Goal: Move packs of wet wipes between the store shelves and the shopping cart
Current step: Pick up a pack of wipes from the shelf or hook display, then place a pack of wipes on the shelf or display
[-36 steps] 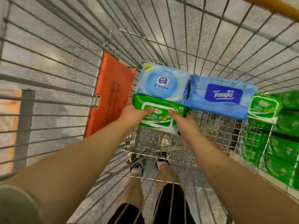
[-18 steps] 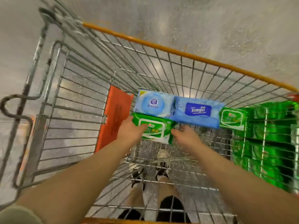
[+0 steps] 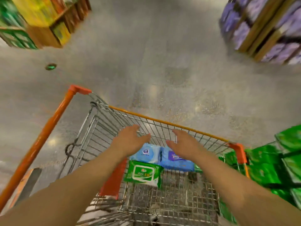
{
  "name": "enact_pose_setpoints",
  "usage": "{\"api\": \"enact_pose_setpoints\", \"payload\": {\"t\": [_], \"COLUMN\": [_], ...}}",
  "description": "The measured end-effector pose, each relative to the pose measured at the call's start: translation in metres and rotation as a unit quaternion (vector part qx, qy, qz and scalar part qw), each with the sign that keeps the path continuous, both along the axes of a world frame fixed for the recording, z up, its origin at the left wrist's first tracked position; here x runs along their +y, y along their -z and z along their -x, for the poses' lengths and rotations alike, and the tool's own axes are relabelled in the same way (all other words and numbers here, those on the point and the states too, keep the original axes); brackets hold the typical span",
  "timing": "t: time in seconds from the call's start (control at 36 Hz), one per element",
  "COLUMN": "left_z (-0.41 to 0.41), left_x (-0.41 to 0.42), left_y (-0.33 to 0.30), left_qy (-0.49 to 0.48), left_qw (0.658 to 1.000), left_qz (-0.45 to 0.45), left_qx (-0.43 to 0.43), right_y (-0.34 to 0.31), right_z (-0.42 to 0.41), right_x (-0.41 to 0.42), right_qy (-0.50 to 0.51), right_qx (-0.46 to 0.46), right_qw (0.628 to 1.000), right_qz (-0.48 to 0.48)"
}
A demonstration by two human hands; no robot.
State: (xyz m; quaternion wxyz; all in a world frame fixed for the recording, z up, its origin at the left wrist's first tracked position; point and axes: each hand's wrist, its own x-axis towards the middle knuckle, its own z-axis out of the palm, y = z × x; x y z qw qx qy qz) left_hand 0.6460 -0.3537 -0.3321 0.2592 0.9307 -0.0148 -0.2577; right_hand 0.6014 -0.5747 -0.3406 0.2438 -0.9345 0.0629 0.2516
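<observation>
A green pack of wet wipes (image 3: 144, 174) lies flat on the wire floor of the shopping cart (image 3: 97, 128). Just beyond it sit a light blue pack with a round lid (image 3: 146, 153) and a darker blue Tempo pack (image 3: 178, 160). My left hand (image 3: 130, 141) hovers above the light blue pack, fingers spread, holding nothing. My right hand (image 3: 184, 144) hovers over the Tempo pack, also empty with fingers apart. Both hands are raised clear of the packs.
Green packs (image 3: 276, 168) fill a display at the right, outside the cart's wire side. An orange flap (image 3: 114, 180) hangs inside the cart's left side. Far shelves stand at top left (image 3: 40, 22) and top right (image 3: 263, 26), with grey floor between.
Both hands have let go of the green pack, which now rests on the cart floor, and have lifted upward and forward. My view has tilted up toward the aisle.
</observation>
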Motion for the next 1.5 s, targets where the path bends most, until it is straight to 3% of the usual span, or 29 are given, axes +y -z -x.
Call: {"api": "enact_pose_setpoints", "payload": {"t": [0.11, 0.31, 0.72, 1.08, 1.5], "left_z": [-0.014, -0.026, 0.015, 0.148, 0.407], "left_x": [0.005, 0.015, -0.022, -0.142, -0.281], "left_y": [-0.058, -0.136, -0.220, -0.261, -0.283], "left_qy": [0.082, 0.142, 0.303, 0.537, 0.700], "left_qw": [0.996, 0.983, 0.934, 0.809, 0.659], "left_qz": [-0.033, -0.034, 0.026, 0.069, 0.116], "left_qx": [-0.029, -0.113, -0.186, -0.231, -0.250], "right_y": [-0.062, -0.139, -0.221, -0.275, -0.300], "right_z": [-0.012, -0.006, 0.103, 0.321, 0.622], "right_x": [-0.009, -0.009, -0.001, -0.053, -0.081], "right_qy": [0.000, 0.012, 0.118, 0.314, 0.526], "right_qx": [-0.077, -0.142, -0.175, -0.124, -0.096], "right_qw": [0.997, 0.986, 0.954, 0.901, 0.792], "right_qz": [0.030, 0.088, 0.211, 0.272, 0.296]}}
